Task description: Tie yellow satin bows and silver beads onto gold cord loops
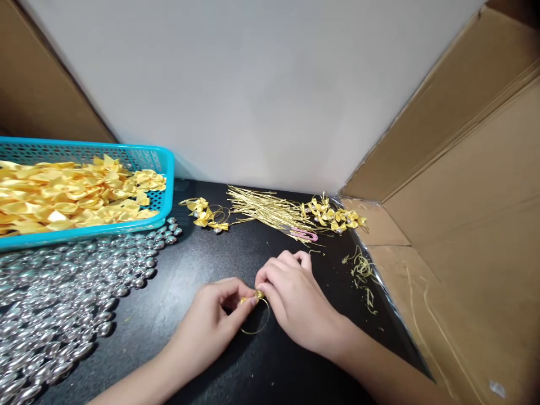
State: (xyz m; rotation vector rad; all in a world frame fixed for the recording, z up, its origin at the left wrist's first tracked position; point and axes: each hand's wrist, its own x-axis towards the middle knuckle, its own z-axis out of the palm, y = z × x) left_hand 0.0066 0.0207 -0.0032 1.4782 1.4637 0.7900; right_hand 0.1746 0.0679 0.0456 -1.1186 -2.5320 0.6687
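Over the front middle of the black table, my left hand point(211, 315) and my right hand point(295, 301) meet at the fingertips. Between them is a small yellow ribbon bow point(259, 293), mostly covered by my fingers. My left thumb and forefinger pinch its left side. The fingers of my right hand are closed at its right side. A thin gold cord loop point(269, 318) hangs below from the bow. Whether a silver bead is in it, I cannot tell.
A turquoise basket point(167, 185) of yellow ribbon bows point(76, 191) stands at left, with many silver beads point(63, 304) before it. Gold cord lengths point(270, 208), a pink clip point(304, 234) and finished bow pieces point(337, 216) lie behind my hands. Cord scraps point(363, 270) and cardboard point(472, 169) are right.
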